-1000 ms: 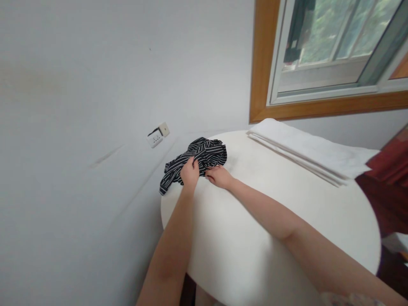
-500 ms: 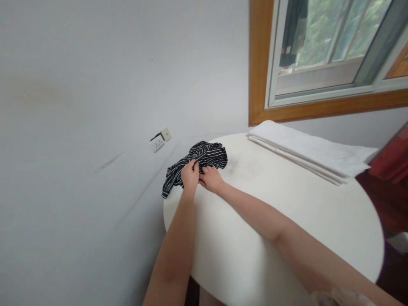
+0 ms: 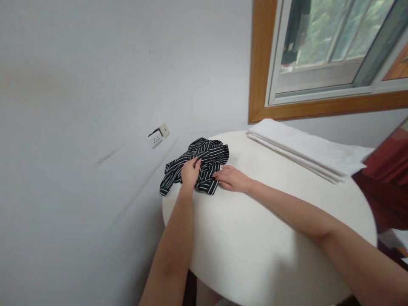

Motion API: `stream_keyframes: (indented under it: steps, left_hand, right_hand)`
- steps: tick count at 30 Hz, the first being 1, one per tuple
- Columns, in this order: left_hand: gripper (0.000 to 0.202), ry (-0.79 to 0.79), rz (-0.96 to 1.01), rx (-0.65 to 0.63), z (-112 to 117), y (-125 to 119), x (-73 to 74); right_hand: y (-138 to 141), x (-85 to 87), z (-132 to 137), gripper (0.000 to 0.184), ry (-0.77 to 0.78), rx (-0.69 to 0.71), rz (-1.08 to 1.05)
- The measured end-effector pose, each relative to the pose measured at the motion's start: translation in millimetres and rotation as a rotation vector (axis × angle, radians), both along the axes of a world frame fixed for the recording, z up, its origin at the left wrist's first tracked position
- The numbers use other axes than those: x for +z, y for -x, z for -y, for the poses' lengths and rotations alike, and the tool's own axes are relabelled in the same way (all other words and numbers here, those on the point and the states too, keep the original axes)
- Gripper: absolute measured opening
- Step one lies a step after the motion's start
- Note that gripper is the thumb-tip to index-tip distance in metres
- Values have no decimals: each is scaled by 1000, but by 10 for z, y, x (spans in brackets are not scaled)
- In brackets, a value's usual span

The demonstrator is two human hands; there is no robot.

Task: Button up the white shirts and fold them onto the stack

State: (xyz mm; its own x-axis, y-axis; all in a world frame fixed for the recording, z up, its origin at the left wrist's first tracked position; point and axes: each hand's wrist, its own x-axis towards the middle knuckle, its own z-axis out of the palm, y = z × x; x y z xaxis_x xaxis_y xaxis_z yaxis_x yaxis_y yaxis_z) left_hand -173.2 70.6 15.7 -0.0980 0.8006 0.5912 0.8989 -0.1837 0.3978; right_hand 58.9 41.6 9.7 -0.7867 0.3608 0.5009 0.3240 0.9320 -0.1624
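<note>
A crumpled black garment with white stripes [image 3: 210, 153] lies at the far left edge of the round white table [image 3: 255, 238], next to the wall. My left hand [image 3: 190, 172] is closed on the middle of its near side, pinching a fold between thumb and fingers. To the right, my right hand [image 3: 232, 178] lies low and flat, with its fingers stretched out and the tips touching the garment's near right corner. That corner is spread on the tabletop between my hands. Whether it is a shirt or another piece of clothing, I cannot tell.
A folded stack of white cloth or sheets [image 3: 302, 146] lies at the table's back right, below a wood-framed window [image 3: 259, 63]. On the wall to the left is a socket [image 3: 155, 139]. Red fabric [image 3: 390, 163] hangs beyond the table's right side.
My right hand has moved right, away from my left hand, and its fingers have straightened. A near corner of the garment now lies spread toward me. My left hand keeps its grip.
</note>
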Motion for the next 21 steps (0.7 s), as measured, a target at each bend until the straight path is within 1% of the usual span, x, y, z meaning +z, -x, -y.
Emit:
stream_keyframes:
  steps: [2,4,7,9,11,13,14,15,17,19,21]
  left_hand:
    - [40,42,-40,-72,-15,-19,-26]
    - [39,88,-89,-114,-42,-34,-66]
    - [38,123,-157,-146,-76,-53,-130]
    - [38,117,-183,-165,-82,-66,-163]
    - [38,99,-198,-177,-71,-85,-185]
    - [39,94,-217,-171,-51,-112,-199]
    - [40,95,-229,-167,-40,-127,-203]
    - [42,97,-240,-167,-29,-144,-205]
    - [44,99,-256,-175,-7,-175,-204]
    - [46,99,-267,-188,16,-203,-189]
    - [46,92,-273,-205,47,-229,-150]
  right_hand:
    - [-262,-6,151,21,96,38,11]
    - [-500,-11,332,14,215,40,9]
    - [-806,19,613,8,433,-36,-101]
    - [-993,74,771,6,624,-61,-154]
    - [-1184,151,886,4,809,-48,-143]
    - [-1380,238,963,4,953,-23,-103]
    - [-1479,283,995,6,997,-20,-83]
    - [-1578,326,1028,7,1018,-32,-67]
    - [-1774,401,1109,9,995,-105,-41]
    - [-1977,436,1214,10,918,-233,-8]
    - [-2199,406,1328,12,803,-389,41]
